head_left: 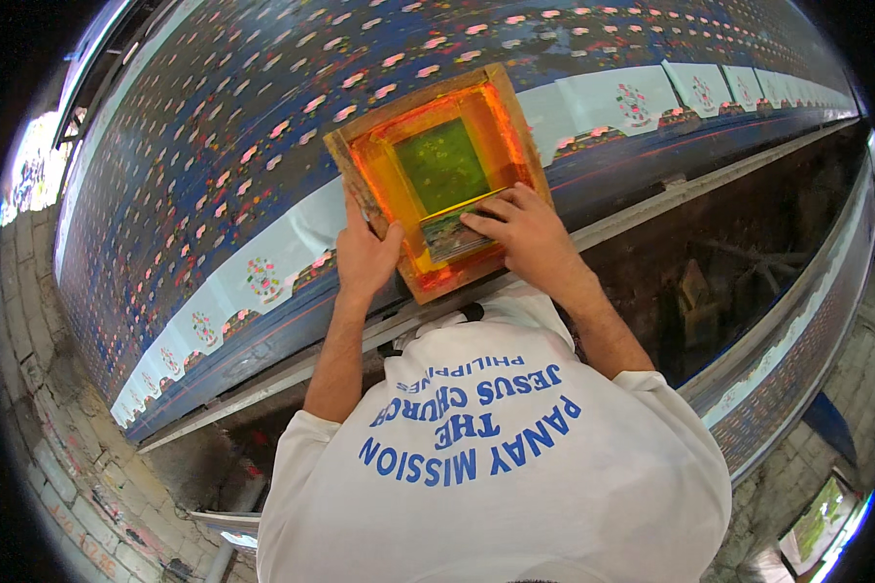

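Observation:
My left hand (pixel 367 243) grips the left side of a wooden screen-printing frame (pixel 350 155) with an orange, stained inner border and a green mesh panel (pixel 442 165). My right hand (pixel 520 233) is closed on a flat squeegee (pixel 442 240) near the frame's lower inner edge, fingers over its top. The frame lies at a slant on a long board covered in dark blue fabric (pixel 243 146) dotted with pink motifs, over a strip of white cut pieces (pixel 593 102), several of them bearing pink and green emblems. What lies under the frame is hidden.
A rail (pixel 681 189) runs along the board's near edge, with a dark gap below it. A similar printed board (pixel 778 379) stands at the right. A block-paved floor (pixel 58 428) shows at left. My white shirt (pixel 496 525) fills the lower middle. Bright daylight shows at upper left.

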A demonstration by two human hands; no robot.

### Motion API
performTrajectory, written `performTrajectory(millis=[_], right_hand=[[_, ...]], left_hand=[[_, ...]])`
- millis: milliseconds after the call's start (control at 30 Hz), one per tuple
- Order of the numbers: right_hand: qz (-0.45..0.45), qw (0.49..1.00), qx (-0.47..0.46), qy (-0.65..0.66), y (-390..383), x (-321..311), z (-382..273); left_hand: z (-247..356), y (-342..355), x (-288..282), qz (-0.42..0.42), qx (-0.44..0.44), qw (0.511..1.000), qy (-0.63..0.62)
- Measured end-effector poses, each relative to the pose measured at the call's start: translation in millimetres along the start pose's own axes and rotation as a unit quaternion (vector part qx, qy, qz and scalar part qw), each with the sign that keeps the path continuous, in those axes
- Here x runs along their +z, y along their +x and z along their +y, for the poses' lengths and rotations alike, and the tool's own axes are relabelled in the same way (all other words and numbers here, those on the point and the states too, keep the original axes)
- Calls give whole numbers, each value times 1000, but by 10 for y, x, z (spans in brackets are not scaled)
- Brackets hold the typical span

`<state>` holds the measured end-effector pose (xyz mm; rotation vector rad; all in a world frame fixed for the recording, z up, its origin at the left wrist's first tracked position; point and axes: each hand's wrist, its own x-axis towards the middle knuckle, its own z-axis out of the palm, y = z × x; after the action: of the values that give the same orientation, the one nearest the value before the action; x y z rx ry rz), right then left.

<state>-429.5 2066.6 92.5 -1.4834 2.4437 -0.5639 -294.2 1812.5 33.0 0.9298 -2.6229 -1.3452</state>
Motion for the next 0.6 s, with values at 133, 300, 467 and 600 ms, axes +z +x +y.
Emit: performTrajectory(millis=[133,300,467,600], right_hand=[[9,1000,8,-9,-243,-255,682],[16,1000,-15,12,-388,-363,1208],[49,998,-44,21,-396,-368,1280],[1,999,-23,28,-397,-384,1255]], left_hand=[[418,225,627,-12,-13,1000,1],[555,387,1093,-10,-28,997,-76],[446,424,1185,8,12,993,-114],[481,413,1179,14,20,992,-128]])
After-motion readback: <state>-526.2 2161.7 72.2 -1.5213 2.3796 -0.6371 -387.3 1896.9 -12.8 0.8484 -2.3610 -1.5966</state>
